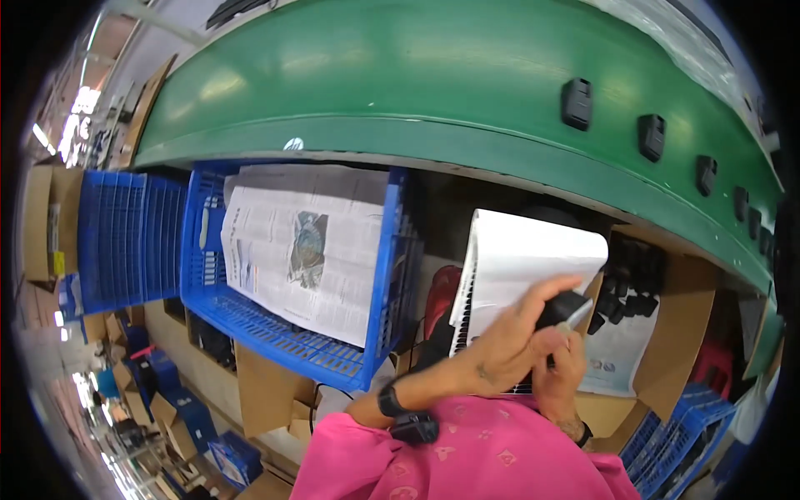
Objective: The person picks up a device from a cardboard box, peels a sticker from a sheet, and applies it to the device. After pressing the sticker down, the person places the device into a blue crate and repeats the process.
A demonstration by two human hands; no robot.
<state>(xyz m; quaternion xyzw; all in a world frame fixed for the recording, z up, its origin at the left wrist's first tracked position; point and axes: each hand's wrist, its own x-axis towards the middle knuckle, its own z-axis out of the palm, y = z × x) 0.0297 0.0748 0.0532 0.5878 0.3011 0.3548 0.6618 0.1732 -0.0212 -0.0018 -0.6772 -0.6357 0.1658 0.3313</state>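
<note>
Between my two hands is a small black plastic case point(560, 308) with a lighter grey face on its right side. My left hand point(508, 342) reaches across from the lower left, its thumb and index finger closed around the case. Just below, my right hand point(560, 371) is closed, with its fingertips pinching at the case's lower edge. Anything smaller in those fingertips is too small to make out. Behind my hands lies a spiral-bound pad with white pages point(533, 250), its black coil along the left side.
Beyond the pad runs a green conveyor bench point(358, 83) carrying several black cases point(577, 103). A cardboard box point(687, 333) at right holds loose black parts point(629, 287). To the left, a blue crate point(283, 358) contains newspaper point(350, 225); more blue crates point(133, 237) stand beside it.
</note>
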